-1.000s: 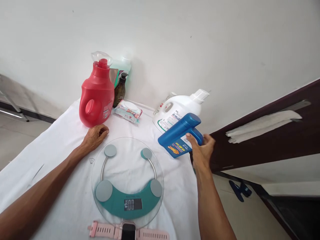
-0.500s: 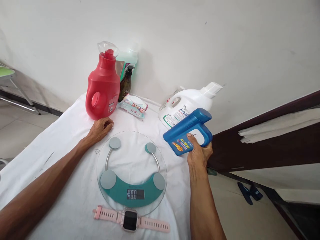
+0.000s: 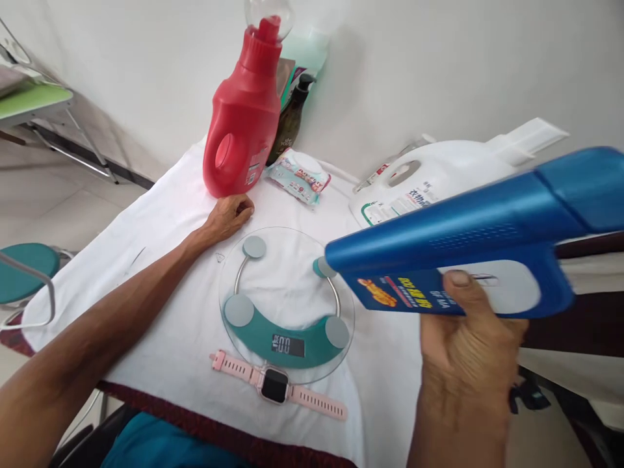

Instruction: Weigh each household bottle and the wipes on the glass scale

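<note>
Blue plastic crowds your three o'clock, taking the scale as the middle of the dial: this is the blue bottle, tipped nearly flat, its base toward the scale and its cap toward the right edge of view. Your right hand clasps it firmly, thumb laid across the front beside the label, the other fingers hidden behind. The base end crosses in front of the scale's two o'clock foot (judging by how large it looms, above it rather than touching).

So far, your pick-up looks complete: the bottle appears raised off the cloth. Setting it down is not yet done, and that seems to be what is left. The display reads what looks like 0.0, which fits a bottle that bears on you alone.

At eleven o'clock your left hand rests on the cloth near the foot of the red jug, fingers loosely curled; whether the tips meet, or cover anything, you cannot tell from here. The wipes lie at twelve, the white jug stands partly hidden around two, and the watch sits at six, by the scale's rim.
</note>
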Demonstrator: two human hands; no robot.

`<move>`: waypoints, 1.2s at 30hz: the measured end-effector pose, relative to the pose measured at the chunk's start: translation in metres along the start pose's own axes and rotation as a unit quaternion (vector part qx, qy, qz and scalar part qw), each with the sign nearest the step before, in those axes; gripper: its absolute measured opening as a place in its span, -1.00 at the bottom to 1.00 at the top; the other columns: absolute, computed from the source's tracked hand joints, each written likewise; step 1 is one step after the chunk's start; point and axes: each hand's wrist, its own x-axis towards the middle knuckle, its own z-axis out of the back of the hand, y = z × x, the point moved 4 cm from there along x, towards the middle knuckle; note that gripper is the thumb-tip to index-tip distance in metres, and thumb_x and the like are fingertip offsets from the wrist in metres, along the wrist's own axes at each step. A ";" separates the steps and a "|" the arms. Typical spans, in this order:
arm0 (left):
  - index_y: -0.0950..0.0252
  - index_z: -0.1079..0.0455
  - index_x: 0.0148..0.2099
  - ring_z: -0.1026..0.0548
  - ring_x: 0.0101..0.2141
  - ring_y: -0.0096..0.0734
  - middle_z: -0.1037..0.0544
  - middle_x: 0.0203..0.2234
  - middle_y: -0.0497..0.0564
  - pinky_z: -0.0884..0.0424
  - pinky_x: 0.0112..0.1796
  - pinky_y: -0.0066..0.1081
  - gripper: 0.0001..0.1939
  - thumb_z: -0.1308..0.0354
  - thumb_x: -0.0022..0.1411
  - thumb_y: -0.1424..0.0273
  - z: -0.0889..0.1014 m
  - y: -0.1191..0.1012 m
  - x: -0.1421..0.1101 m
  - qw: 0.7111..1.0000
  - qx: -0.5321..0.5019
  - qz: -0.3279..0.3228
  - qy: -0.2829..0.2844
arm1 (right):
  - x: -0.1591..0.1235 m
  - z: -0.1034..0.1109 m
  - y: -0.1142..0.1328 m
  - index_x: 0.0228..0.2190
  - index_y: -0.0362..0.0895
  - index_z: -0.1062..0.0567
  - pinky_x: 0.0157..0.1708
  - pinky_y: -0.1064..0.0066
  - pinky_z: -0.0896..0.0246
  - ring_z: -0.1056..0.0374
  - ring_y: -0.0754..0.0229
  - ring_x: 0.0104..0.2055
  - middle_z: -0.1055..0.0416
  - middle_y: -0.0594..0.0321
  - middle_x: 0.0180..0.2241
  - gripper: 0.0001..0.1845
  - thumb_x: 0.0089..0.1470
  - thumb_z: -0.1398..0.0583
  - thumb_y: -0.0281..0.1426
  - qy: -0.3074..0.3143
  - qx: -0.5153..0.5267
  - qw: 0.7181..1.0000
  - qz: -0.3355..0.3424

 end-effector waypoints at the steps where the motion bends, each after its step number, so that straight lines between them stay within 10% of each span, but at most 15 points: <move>1: 0.27 -0.48 -0.20 -0.53 -0.38 -0.28 -0.60 -0.44 0.03 -0.42 -0.33 -0.34 -0.84 -0.11 0.29 0.34 0.000 0.000 0.000 1.000 0.000 -0.001 0.000 | -0.008 -0.009 -0.003 -0.36 0.10 -0.64 0.27 -0.19 -0.47 -0.57 -0.07 0.11 -0.60 0.34 -0.19 -0.80 -0.08 -0.49 -0.32 0.016 0.009 1.000 -0.024; 15: 0.28 -0.47 -0.22 -0.51 -0.38 -0.34 -0.58 -0.44 0.00 -0.40 -0.32 -0.37 -0.90 -0.12 0.31 0.46 -0.002 0.001 0.001 1.000 0.001 -0.017 -0.002 | -0.055 -0.059 -0.031 -0.25 -0.02 -0.61 -0.05 0.08 -0.54 -0.53 0.10 -0.24 -0.50 0.37 -0.37 -0.53 -0.24 -0.58 -0.31 0.064 0.035 0.994 -0.077; 21: 0.25 -0.46 -0.22 -0.53 -0.33 -0.28 -0.58 -0.42 0.01 -0.45 -0.24 -0.33 -0.91 -0.14 0.31 0.50 -0.002 0.000 0.001 1.000 -0.006 -0.004 0.000 | -0.036 -0.001 -0.042 -0.24 0.04 -0.58 0.08 -0.02 -0.52 -0.50 -0.09 0.11 -0.49 0.11 -0.11 -0.35 0.20 -0.11 0.33 -0.009 0.049 0.997 -0.057; 26: 0.26 -0.46 -0.22 -0.53 -0.34 -0.29 -0.58 -0.40 0.03 -0.47 -0.23 -0.31 -0.92 -0.14 0.32 0.50 -0.003 -0.002 0.001 1.000 -0.014 -0.001 -0.001 | -0.037 0.062 -0.100 -0.54 0.01 -0.38 -0.47 0.24 -0.37 -0.34 0.13 -0.44 -0.26 0.25 -0.51 -0.39 0.19 -0.11 0.24 -0.191 -0.029 0.973 -0.125; 30: 0.29 -0.45 -0.19 -0.53 -0.36 -0.33 -0.57 -0.39 0.02 -0.48 -0.23 -0.31 -0.92 -0.14 0.32 0.50 -0.004 0.001 0.002 1.000 -0.014 0.000 -0.003 | -0.049 0.060 -0.140 -0.58 -0.02 -0.27 -0.63 0.43 -0.06 -0.13 0.28 -0.62 -0.08 0.41 -0.65 -0.40 0.12 -0.17 0.20 -0.164 0.008 0.968 -0.192; 36: 0.33 -0.47 -0.16 -0.58 -0.28 -0.30 -0.56 -0.39 0.02 -0.51 -0.11 -0.27 -0.92 -0.16 0.31 0.51 -0.004 0.000 0.003 1.000 -0.015 -0.009 -0.001 | -0.050 0.047 -0.136 -0.63 -0.02 -0.30 -0.67 0.42 -0.03 -0.16 0.26 -0.66 -0.17 0.36 -0.70 -0.41 0.25 -0.15 0.10 -0.146 -0.025 0.977 -0.152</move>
